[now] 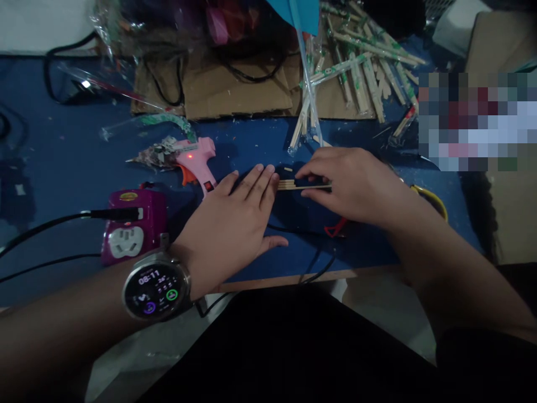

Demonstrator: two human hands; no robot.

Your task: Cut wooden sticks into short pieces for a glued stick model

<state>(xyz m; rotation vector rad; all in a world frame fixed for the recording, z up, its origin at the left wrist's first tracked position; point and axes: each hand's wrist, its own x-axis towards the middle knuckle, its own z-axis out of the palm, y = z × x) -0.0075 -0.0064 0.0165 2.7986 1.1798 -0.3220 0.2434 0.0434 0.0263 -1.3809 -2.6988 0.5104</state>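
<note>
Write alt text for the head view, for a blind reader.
A person's left hand lies palm-down over thin, pale sticks on a blue table, the right hand at their exposed ends. A pink glue gun and purple socket box lie nearby, wrapped sticks beyond.

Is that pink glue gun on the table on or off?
Apparently on: the pink glue gun has a small red light glowing on its body.

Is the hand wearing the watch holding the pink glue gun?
No, the left hand lies flat over the thin sticks, and the pink glue gun lies beside it.
</note>
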